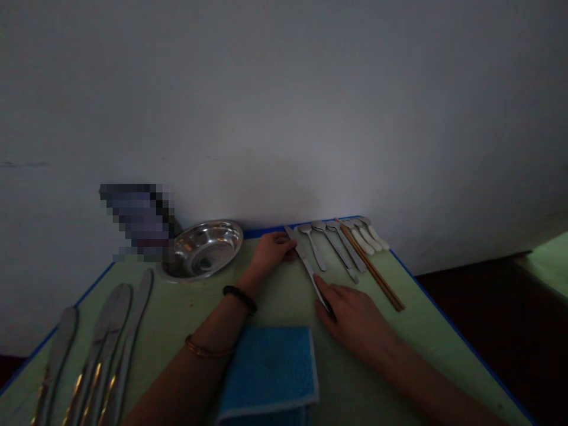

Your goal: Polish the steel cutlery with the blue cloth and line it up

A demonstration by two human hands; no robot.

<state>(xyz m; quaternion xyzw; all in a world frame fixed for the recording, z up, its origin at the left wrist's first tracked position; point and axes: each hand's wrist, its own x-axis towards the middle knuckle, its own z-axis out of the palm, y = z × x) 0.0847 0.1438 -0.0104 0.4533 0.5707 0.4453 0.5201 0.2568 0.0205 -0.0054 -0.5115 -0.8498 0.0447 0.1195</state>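
Observation:
A table knife (306, 263) lies on the green table (284, 296), its blade pointing to the far edge. My left hand (270, 251) rests by the blade end, fingers curled and touching it. My right hand (355, 319) lies over the handle end, with the fingers pressing it onto the table. To the right of the knife lies a row of several spoons (337, 242) and a pair of wooden chopsticks (373, 269).
A steel bowl (205, 248) stands at the far left of my hands, by the wall. A folded blue cloth (270, 370) lies near me. Several knives (102, 343) lie at the left edge. A blurred dark object (139, 222) is behind the bowl.

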